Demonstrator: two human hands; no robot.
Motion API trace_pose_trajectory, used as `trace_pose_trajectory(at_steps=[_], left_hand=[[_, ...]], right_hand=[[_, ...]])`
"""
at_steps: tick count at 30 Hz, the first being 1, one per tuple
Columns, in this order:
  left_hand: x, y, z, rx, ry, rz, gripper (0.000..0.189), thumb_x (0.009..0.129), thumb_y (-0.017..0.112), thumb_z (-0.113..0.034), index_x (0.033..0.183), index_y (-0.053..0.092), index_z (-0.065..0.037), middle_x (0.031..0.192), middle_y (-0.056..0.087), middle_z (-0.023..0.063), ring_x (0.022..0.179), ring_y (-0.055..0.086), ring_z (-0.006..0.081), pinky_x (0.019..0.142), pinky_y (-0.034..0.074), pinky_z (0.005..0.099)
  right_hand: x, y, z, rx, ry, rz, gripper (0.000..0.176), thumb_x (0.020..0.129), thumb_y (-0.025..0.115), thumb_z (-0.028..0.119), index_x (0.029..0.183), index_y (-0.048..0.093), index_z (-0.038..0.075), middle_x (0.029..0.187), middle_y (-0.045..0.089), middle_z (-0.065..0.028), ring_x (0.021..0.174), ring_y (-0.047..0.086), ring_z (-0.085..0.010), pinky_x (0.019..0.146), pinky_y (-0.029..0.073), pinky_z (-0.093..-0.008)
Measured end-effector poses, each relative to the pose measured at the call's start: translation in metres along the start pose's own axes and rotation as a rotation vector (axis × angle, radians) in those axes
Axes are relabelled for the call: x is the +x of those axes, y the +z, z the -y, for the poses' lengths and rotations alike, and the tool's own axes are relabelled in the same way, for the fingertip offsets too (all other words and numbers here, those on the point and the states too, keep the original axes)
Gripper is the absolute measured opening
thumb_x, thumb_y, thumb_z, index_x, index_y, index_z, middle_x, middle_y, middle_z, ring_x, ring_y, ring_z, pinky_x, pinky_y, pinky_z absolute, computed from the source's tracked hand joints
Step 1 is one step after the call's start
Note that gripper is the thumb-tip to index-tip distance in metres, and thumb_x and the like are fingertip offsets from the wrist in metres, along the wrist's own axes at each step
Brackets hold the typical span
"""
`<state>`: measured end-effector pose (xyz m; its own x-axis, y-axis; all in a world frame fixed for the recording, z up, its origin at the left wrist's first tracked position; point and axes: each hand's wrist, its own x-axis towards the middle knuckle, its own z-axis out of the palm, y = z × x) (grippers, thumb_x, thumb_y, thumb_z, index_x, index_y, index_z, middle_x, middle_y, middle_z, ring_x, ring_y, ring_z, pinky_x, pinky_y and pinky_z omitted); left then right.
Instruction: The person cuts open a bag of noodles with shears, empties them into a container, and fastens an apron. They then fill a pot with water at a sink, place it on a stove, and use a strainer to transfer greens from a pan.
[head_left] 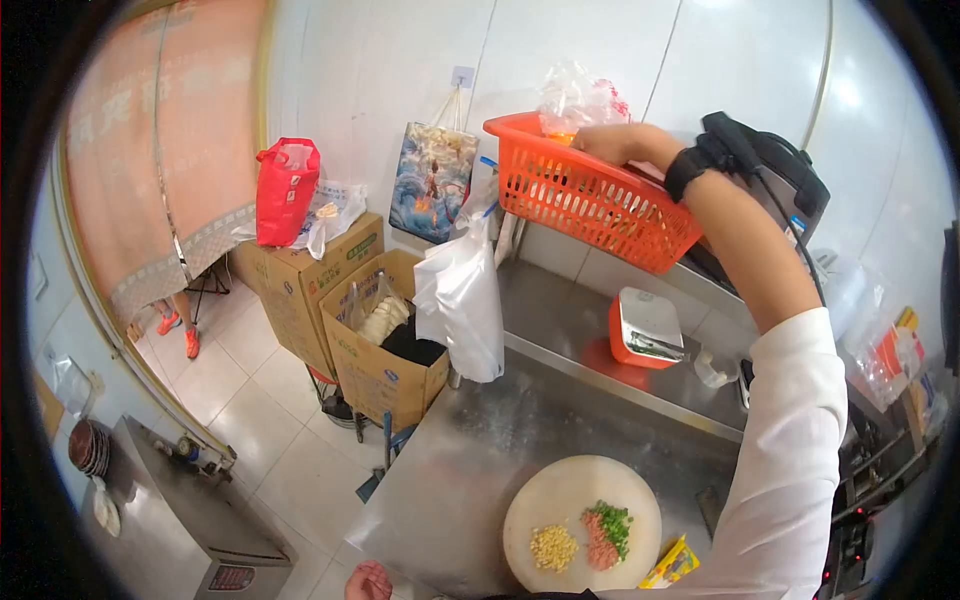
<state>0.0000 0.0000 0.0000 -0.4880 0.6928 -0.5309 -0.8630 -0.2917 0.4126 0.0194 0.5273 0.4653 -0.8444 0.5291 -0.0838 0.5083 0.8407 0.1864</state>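
My right arm, in a white sleeve pushed up the forearm and with a black strap at the wrist, reaches up to an orange plastic basket that sits tilted above the steel counter. My right hand lies over the basket's far rim beside a clear plastic bag inside it; the fingers are hidden by the rim. A small skin-coloured shape shows at the bottom edge by the counter's corner, perhaps my left hand. On the counter below lies a round white cutting board with small heaps of corn kernels, chopped pink meat and greens.
A white plastic bag hangs under the basket. An orange kitchen scale stands on the steel shelf. Open cardboard boxes and a red bag sit on the left over a tiled floor. Clutter fills the right edge.
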Motion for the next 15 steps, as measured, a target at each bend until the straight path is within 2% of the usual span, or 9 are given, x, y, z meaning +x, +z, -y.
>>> trace_pose_trajectory(at_steps=[2, 3, 5, 6, 7, 8, 10, 13, 15], left_hand=[[-0.003, 0.004, -0.004, 0.02, 0.01, -0.105, 0.007, 0.083, 0.045, -0.005, 0.088, 0.043, 0.0, 0.069, 0.037, 0.0017, 0.055, 0.034, 0.0103, 0.05, 0.034, 0.0199], [0.014, -0.002, 0.009, -0.004, 0.007, -0.073, 0.007, 0.083, 0.045, -0.005, 0.088, 0.043, 0.0, 0.069, 0.037, 0.0017, 0.055, 0.034, 0.0103, 0.05, 0.034, 0.0199], [0.006, -0.044, 0.007, -0.046, -0.022, 0.135, 0.018, 0.085, 0.044, -0.007, 0.098, 0.044, 0.004, 0.081, 0.048, 0.0078, 0.071, 0.048, 0.0153, 0.065, 0.042, 0.0244], [0.004, -0.036, 0.002, -0.034, -0.028, 0.135, 0.018, 0.085, 0.044, -0.007, 0.098, 0.044, 0.004, 0.081, 0.048, 0.0078, 0.071, 0.048, 0.0153, 0.065, 0.042, 0.0244], [0.002, -0.02, 0.0, 0.053, -0.035, -0.037, 0.024, 0.085, 0.044, -0.01, 0.105, 0.043, 0.004, 0.092, 0.049, 0.0113, 0.085, 0.048, 0.019, 0.076, 0.04, 0.0279], [-0.005, -0.014, 0.0, 0.143, -0.047, -0.214, 0.031, 0.086, 0.045, -0.013, 0.112, 0.041, 0.005, 0.104, 0.051, 0.0149, 0.099, 0.049, 0.0226, 0.086, 0.038, 0.0314], [0.014, -0.028, 0.012, 0.109, -0.058, -0.067, 0.02, 0.079, 0.056, -0.026, 0.09, 0.054, -0.009, 0.083, 0.055, 0.0022, 0.08, 0.05, 0.0144, 0.07, 0.037, 0.0271], [0.013, 0.005, 0.014, 0.209, -0.113, 0.181, 0.013, 0.082, 0.052, -0.021, 0.088, 0.053, -0.01, 0.084, 0.054, 0.0007, 0.08, 0.05, 0.0114, 0.07, 0.037, 0.0262], [0.01, 0.037, 0.025, 0.271, -0.164, 0.269, 0.013, 0.083, 0.05, -0.019, 0.09, 0.053, -0.009, 0.086, 0.055, 0.0013, 0.082, 0.05, 0.011, 0.072, 0.037, 0.0258]], right_hand=[[-0.015, -0.014, 0.005, 0.025, 0.118, 0.116, 0.028, 0.069, 0.063, 0.023, 0.09, 0.059, 0.004, 0.068, 0.058, -0.0053, 0.059, 0.049, -0.0153, 0.053, 0.041, -0.0319], [-0.029, -0.032, 0.001, -0.143, 0.152, 0.107, 0.025, 0.069, 0.063, 0.02, 0.085, 0.058, 0.002, 0.061, 0.054, -0.0013, 0.053, 0.046, -0.0136, 0.048, 0.039, -0.0307], [-0.052, -0.026, -0.001, -0.304, 0.157, 0.248, 0.024, 0.068, 0.059, 0.015, 0.088, 0.058, 0.002, 0.063, 0.055, -0.0021, 0.054, 0.048, -0.0129, 0.049, 0.04, -0.0295], [-0.064, -0.027, -0.001, -0.285, 0.189, 0.368, 0.023, 0.069, 0.056, 0.013, 0.09, 0.059, 0.003, 0.064, 0.055, -0.0026, 0.054, 0.049, -0.0135, 0.049, 0.04, -0.0295], [-0.076, -0.027, -0.003, -0.267, 0.221, 0.494, 0.023, 0.07, 0.053, 0.011, 0.092, 0.059, 0.003, 0.065, 0.056, -0.0031, 0.054, 0.049, -0.0142, 0.048, 0.04, -0.0296], [-0.085, -0.029, -0.014, -0.13, 0.143, 0.314, 0.026, 0.071, 0.05, 0.009, 0.095, 0.059, 0.004, 0.066, 0.056, -0.0033, 0.053, 0.049, -0.0145, 0.047, 0.041, -0.0296], [-0.115, -0.027, -0.013, 0.071, 0.063, -0.057, 0.029, 0.074, 0.047, 0.013, 0.1, 0.059, 0.005, 0.068, 0.057, -0.0046, 0.052, 0.049, -0.0141, 0.045, 0.041, -0.0288], [-0.217, -0.03, 0.022, 0.084, 0.237, -0.383, 0.034, 0.082, 0.047, 0.03, 0.104, 0.058, 0.006, 0.076, 0.061, -0.0093, 0.053, 0.053, -0.0136, 0.044, 0.044, -0.0259], [-0.284, -0.007, 0.073, 0.614, 0.022, -0.243, 0.066, 0.077, 0.049, 0.052, 0.13, 0.029, 0.018, 0.126, 0.04, -0.0166, 0.097, 0.051, -0.0247, 0.085, 0.034, -0.037]])
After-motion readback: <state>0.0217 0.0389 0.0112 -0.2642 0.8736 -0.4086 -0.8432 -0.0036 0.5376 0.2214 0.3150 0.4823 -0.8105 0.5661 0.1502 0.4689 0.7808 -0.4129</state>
